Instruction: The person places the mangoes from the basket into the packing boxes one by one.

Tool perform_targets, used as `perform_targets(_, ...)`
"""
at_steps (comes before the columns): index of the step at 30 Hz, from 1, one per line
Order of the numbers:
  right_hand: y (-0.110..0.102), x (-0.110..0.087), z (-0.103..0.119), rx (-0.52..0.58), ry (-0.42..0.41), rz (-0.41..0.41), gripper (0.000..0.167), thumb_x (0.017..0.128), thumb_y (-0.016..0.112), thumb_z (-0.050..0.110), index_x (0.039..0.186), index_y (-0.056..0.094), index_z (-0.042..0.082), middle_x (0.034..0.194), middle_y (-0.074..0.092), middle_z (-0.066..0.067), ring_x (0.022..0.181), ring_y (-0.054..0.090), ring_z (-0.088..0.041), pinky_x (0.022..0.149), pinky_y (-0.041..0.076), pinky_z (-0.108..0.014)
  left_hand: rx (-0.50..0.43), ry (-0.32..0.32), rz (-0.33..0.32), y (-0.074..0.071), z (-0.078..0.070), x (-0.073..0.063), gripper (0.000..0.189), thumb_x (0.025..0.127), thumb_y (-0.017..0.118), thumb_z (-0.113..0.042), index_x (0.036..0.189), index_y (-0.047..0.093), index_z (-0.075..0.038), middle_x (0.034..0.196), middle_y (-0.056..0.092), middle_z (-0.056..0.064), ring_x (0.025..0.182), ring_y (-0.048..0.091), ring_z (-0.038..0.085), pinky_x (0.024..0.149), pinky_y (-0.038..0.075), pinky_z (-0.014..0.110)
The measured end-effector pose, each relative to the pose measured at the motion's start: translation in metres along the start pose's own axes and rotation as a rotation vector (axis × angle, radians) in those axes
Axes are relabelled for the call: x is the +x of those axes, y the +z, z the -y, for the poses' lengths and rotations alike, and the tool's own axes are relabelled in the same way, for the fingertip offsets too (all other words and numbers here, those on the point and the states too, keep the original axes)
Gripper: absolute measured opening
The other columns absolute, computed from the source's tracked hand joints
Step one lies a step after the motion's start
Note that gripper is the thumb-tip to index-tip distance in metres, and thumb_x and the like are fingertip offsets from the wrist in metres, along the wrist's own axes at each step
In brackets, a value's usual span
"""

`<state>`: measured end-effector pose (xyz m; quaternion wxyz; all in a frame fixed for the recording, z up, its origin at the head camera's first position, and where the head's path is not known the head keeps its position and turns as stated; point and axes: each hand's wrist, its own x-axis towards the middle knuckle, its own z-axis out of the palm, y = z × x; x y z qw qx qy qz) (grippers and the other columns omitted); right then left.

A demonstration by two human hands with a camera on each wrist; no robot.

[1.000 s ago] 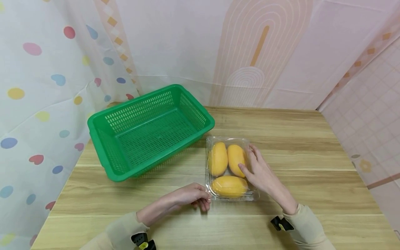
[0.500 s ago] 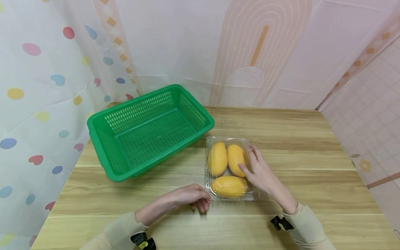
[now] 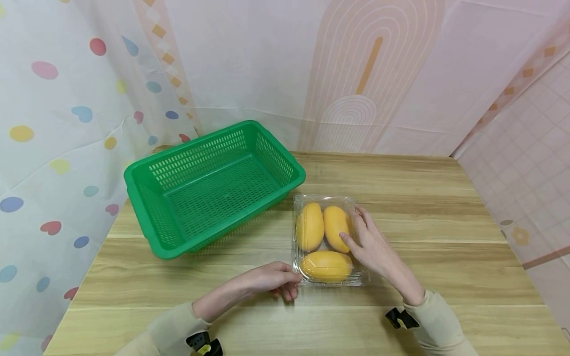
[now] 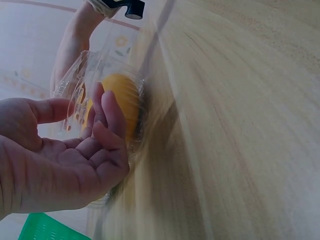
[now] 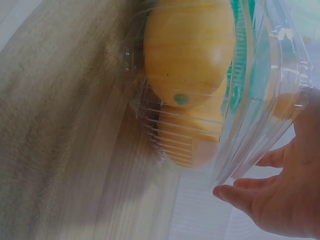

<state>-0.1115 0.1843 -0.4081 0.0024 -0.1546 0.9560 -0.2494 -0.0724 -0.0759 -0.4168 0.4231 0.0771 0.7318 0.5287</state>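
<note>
A clear plastic clamshell box [image 3: 329, 198] holding three yellow mangoes [image 3: 326, 265] lies on the wooden table, its lid over the fruit. My left hand [image 3: 277, 278] is at the box's near left corner. In the left wrist view its thumb [image 4: 54, 110] meets the rim while the other fingers curl in close beside the mango, pinching the edge. On the right side of the box, my right hand [image 3: 374, 244] rests with thumb over the lid and fingers stretched along the edge. The right wrist view shows those fingers [image 5: 242, 195] at the rim.
A green plastic basket [image 3: 218, 198] with nothing in it stands behind and left of the box, near its far left corner. The wooden table [image 3: 445, 237] runs back to a patterned cloth [image 3: 249, 59]; a dotted cloth [image 3: 53, 148] hangs at the left.
</note>
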Motion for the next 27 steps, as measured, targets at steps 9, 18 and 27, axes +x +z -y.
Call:
perform_targets(9,-0.001,0.0,0.001,0.004,-0.004,-0.017,0.062,0.096,0.053,0.036,0.144,0.033,0.001,0.151,0.024,-0.024,0.125,0.047,-0.045,0.092,0.045,-0.06,0.135,0.041,-0.095,0.0,-0.006,-0.005,0.027,0.095,0.053,-0.023,0.092,0.06,0.003,0.075,0.066,0.009,0.066,0.061,0.014,0.07,0.052,0.028)
perform_targets(18,-0.007,0.002,0.002,0.007,-0.006,-0.018,0.061,0.096,0.054,0.035,0.143,0.036,0.001,0.152,0.023,-0.024,0.123,0.048,-0.045,0.093,0.045,-0.059,0.432,0.053,-0.319,-0.008,-0.016,-0.012,0.027,0.095,0.052,-0.028,0.087,0.063,-0.004,0.071,0.064,0.005,0.061,0.052,0.013,0.055,0.042,0.024)
perform_targets(27,-0.035,0.013,0.004,0.006,-0.024,-0.055,0.058,0.096,0.054,0.031,0.142,0.036,0.0,0.152,0.021,-0.026,0.131,0.036,-0.049,0.1,0.038,-0.063,0.527,0.315,-0.535,-0.011,-0.044,-0.016,0.014,0.092,0.053,-0.009,0.084,0.062,-0.002,0.06,0.054,0.001,0.047,0.043,0.009,0.041,0.032,0.015)
